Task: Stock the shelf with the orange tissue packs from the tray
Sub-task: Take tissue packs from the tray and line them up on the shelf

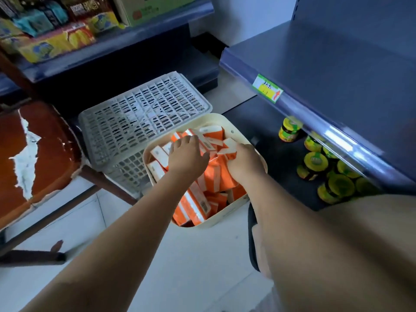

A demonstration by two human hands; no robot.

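A cream tray (227,218) on the floor holds several orange and white tissue packs (195,206) in a loose heap. Both hands are down inside it. My left hand (188,154) lies over the packs at the tray's far middle, its fingers curled round one pack. My right hand (246,162) is at the tray's right side, fingers wrapped round another orange pack. The dark blue shelf (337,70) to the right is bare on top, with a green and yellow price tag (267,88) on its front edge.
A white slotted crate (144,113) stands upside down behind the tray. Jars with yellow-green lids (315,161) fill the lower shelf at right. A worn brown chair (33,154) is at left. Snack packs (56,41) line the far shelf.
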